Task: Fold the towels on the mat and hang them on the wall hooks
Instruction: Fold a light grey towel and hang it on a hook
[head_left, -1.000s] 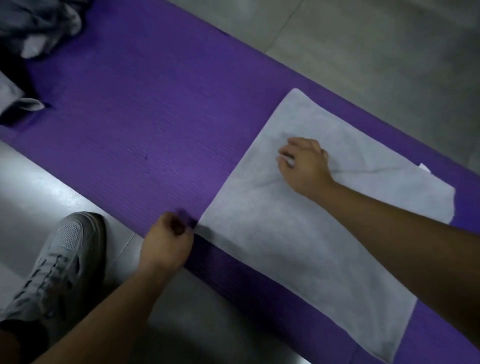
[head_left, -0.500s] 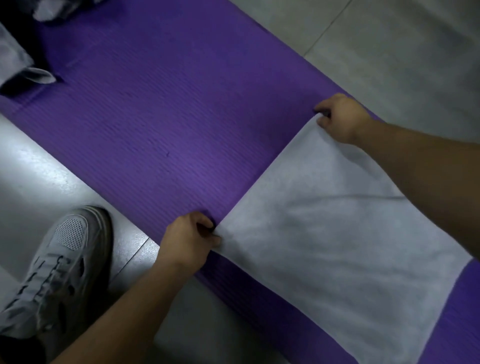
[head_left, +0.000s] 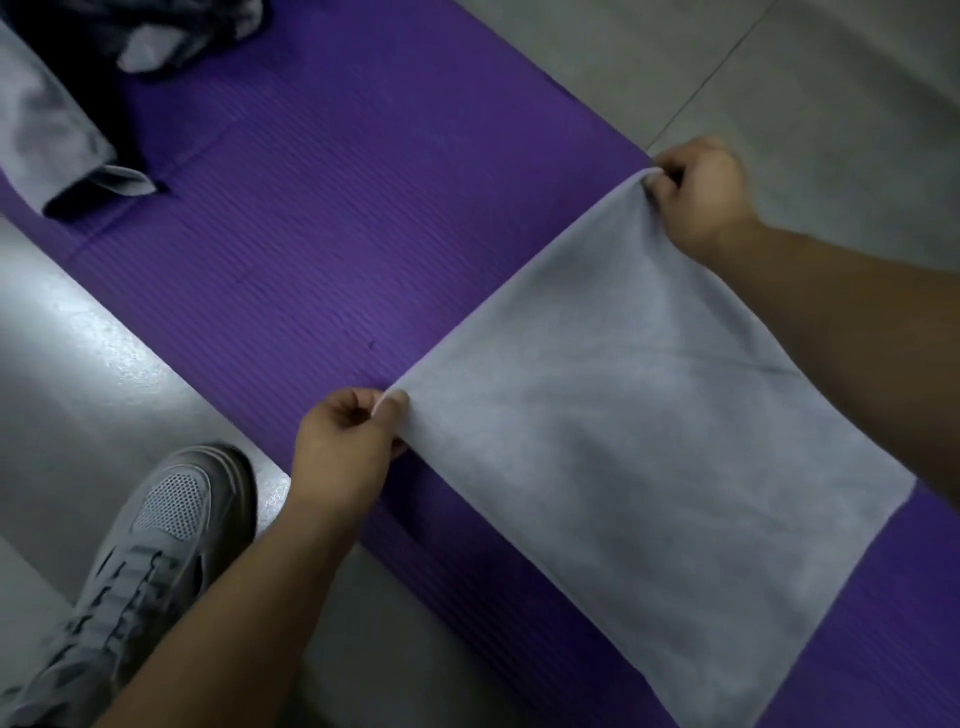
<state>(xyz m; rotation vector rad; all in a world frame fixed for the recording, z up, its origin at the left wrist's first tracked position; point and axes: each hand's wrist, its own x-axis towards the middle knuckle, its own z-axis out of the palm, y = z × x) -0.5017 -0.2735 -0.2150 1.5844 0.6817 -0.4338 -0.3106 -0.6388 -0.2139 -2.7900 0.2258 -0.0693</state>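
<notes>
A pale grey towel (head_left: 639, 457) lies spread on the purple mat (head_left: 332, 249), its left edge raised off the mat. My left hand (head_left: 348, 447) pinches the towel's near left corner. My right hand (head_left: 701, 192) pinches the far left corner at the mat's far edge. The edge between the two hands is stretched taut. My right forearm crosses over the towel's far side.
More grey and dark cloths (head_left: 57, 119) lie heaped at the mat's top left end. My grey shoe (head_left: 140, 566) stands on the shiny grey floor (head_left: 78, 374) beside the mat's near edge. Tiled floor (head_left: 779, 67) lies beyond the mat.
My right hand left the middle of the towel and took its far left corner. Both hands have since lifted the left edge off the mat.
</notes>
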